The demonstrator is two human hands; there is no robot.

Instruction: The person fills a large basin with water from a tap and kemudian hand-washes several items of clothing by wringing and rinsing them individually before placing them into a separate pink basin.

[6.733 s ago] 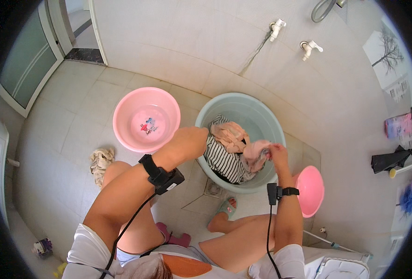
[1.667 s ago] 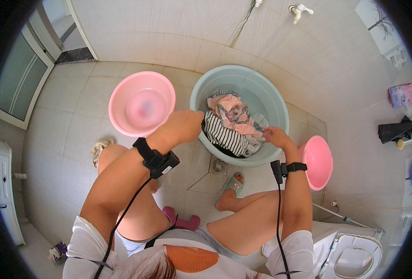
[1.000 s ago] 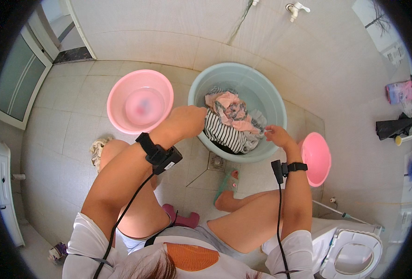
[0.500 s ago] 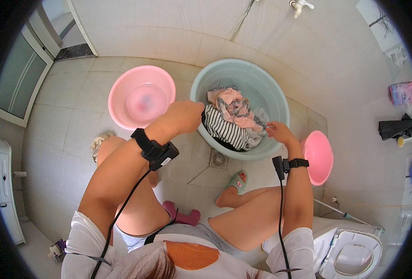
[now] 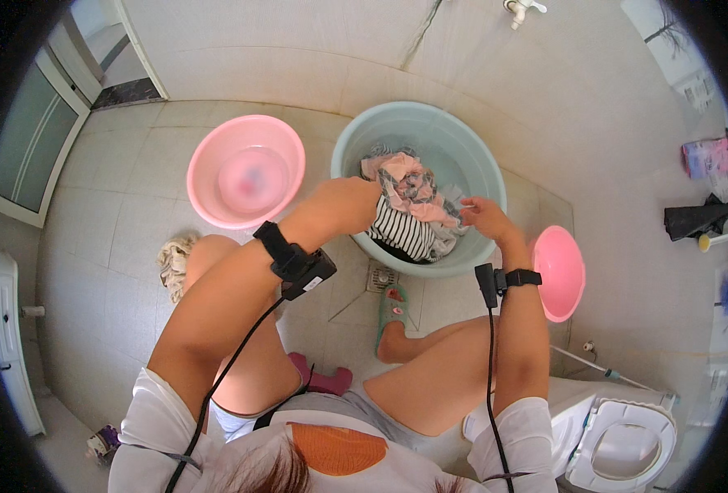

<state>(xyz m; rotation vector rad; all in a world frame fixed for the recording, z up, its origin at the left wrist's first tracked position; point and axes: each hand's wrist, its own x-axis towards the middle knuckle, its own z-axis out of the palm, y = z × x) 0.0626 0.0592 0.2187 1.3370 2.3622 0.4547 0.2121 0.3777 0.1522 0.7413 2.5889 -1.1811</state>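
A large grey-green tub [image 5: 347, 156] holds a wet heap of clothes: a black-and-white striped garment [image 5: 405, 230], a pink cloth with grey patterned parts [image 5: 409, 172] over it, and thin grey fabric [image 5: 449, 238] at the side. My left hand [image 5: 349, 205] reaches across the tub's near-left rim to the striped garment; its back faces up and hides the fingers, so its grip does not show. Over the right side of the tub is my right hand [image 5: 489, 218]. Its fingers are bent but apart, with the tips beside the grey fabric.
A pink basin [image 5: 202, 177] with water stands left of the tub, and a smaller pink basin [image 5: 563, 271] on the right. Close to the tub's near rim lie a floor drain [image 5: 382, 278] and my slippered foot [image 5: 393, 329]. A toilet [image 5: 582, 472] stands lower right.
My left hand has moved right, further over the tub and the striped garment. The right hand has shifted slightly up with its fingers more spread. My slippered foot has moved left toward the drain.
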